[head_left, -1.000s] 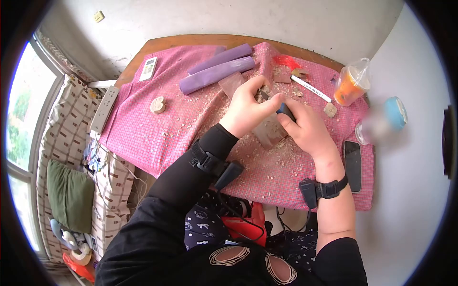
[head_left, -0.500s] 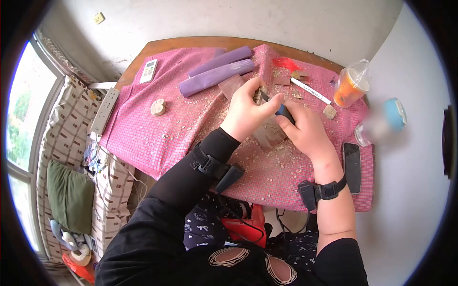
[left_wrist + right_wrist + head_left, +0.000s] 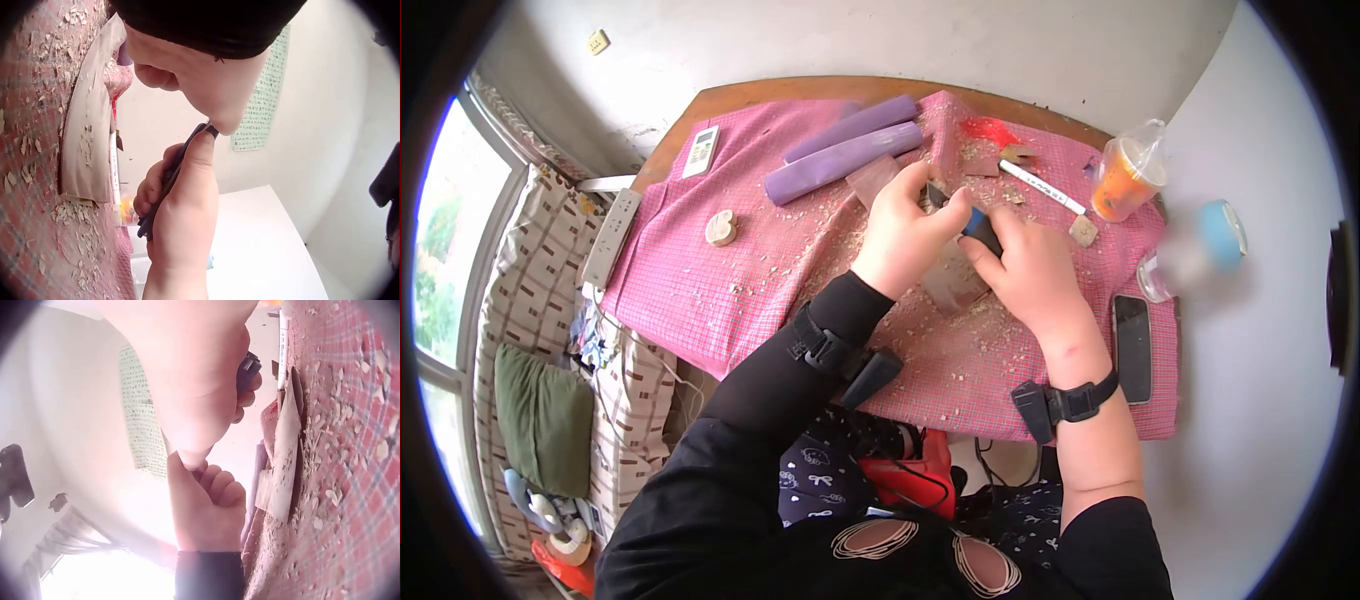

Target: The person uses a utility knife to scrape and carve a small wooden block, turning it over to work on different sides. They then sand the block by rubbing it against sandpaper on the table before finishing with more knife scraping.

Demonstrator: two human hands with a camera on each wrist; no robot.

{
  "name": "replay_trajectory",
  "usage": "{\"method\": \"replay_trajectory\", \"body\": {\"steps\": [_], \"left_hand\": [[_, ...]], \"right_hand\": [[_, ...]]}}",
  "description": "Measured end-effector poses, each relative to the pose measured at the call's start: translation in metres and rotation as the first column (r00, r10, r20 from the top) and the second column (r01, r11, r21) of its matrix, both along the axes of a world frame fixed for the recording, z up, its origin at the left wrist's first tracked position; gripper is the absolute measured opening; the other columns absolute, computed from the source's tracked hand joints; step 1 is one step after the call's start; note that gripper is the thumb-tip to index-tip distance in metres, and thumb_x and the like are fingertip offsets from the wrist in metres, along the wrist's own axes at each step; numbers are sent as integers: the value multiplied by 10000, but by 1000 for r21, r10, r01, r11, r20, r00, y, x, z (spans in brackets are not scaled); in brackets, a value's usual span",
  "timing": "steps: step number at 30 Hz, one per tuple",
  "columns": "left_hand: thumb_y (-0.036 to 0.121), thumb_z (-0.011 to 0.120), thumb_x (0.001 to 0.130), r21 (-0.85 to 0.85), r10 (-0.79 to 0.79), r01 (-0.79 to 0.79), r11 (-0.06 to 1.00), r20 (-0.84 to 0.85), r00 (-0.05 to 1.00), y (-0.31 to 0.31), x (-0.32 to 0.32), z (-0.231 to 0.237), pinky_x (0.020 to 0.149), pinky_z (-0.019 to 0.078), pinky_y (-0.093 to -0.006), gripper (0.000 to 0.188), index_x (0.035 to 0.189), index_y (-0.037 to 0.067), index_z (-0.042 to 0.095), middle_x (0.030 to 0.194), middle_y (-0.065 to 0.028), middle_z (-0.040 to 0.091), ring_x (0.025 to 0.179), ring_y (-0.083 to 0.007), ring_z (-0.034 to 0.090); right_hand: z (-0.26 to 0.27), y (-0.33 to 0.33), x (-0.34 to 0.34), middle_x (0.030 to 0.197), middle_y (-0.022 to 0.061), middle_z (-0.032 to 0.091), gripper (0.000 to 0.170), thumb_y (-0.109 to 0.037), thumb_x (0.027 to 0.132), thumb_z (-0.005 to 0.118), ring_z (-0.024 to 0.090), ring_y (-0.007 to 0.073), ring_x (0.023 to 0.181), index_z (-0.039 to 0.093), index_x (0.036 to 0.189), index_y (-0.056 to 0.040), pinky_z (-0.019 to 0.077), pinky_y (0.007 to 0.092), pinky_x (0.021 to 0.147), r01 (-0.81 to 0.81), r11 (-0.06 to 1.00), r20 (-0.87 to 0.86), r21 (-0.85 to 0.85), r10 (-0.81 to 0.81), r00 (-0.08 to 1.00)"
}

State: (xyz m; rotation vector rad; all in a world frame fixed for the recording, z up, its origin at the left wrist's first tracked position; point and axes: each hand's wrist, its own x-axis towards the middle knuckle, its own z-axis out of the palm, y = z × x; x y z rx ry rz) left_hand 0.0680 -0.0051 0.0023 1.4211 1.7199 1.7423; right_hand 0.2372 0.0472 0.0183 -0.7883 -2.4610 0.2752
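Over the shavings, the right hand [image 3: 1028, 270] grips the dark blue handle [image 3: 980, 230] of a knife; its dark blade [image 3: 937, 195] points toward the left hand [image 3: 905, 230]. The left fingers are curled round a small piece, mostly hidden, and the left thumb lies by the blade's handle end. In the left wrist view the right hand [image 3: 184, 206] is wrapped round the handle [image 3: 169, 181], its tip touching the left hand [image 3: 206, 81]. In the right wrist view the left hand [image 3: 209, 512] is curled, the piece out of sight. A brownish sheet [image 3: 953, 282] lies beneath.
Wood shavings cover the pink checked cloth [image 3: 730, 290]. Purple rolls [image 3: 845, 163] and a remote [image 3: 701, 151] lie behind, a round wooden piece [image 3: 722, 228] at left. To the right are a marker [image 3: 1042, 187], a light block [image 3: 1083, 231], a bagged drink [image 3: 1128, 180], a blue-lidded jar [image 3: 1222, 236] and a phone [image 3: 1132, 348].
The head view has shifted slightly, so the table and its things sit a little further left. Both hands keep their hold, with the knife handle slightly closer to the left hand.
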Motion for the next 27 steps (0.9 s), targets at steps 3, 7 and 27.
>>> {"method": "replay_trajectory", "body": {"steps": [3, 7, 27], "left_hand": [[249, 738, 884, 30, -88, 87, 996, 21, 996, -2, -1, -4, 639, 420, -276, 275, 887, 33, 567, 763, 17, 494, 743, -64, 448], [244, 740, 884, 35, -122, 124, 992, -44, 992, -3, -2, -3, 644, 417, -272, 272, 877, 39, 562, 766, 27, 485, 749, -61, 440], [329, 763, 847, -46, -31, 31, 998, -9, 999, -3, -3, -4, 689, 482, -380, 420, 940, -52, 611, 776, -160, 601, 712, -211, 546]], "right_hand": [[4, 1, 3, 812, 211, 688, 355, -353, 937, 683, 667, 439, 787, 655, 1049, -18, 514, 500, 678, -122, 982, -138, -145, 102, 985], [8, 7, 10, 849, 216, 694, 380, -354, 938, 684, 673, 435, 824, 664, 1119, -21, 521, 491, 710, -190, 957, -92, -221, 174, 981], [8, -3, 4, 740, 198, 670, 354, -369, 915, 712, 672, 416, 724, 657, 973, -24, 515, 498, 630, -53, 997, -55, -60, 50, 997]]}}
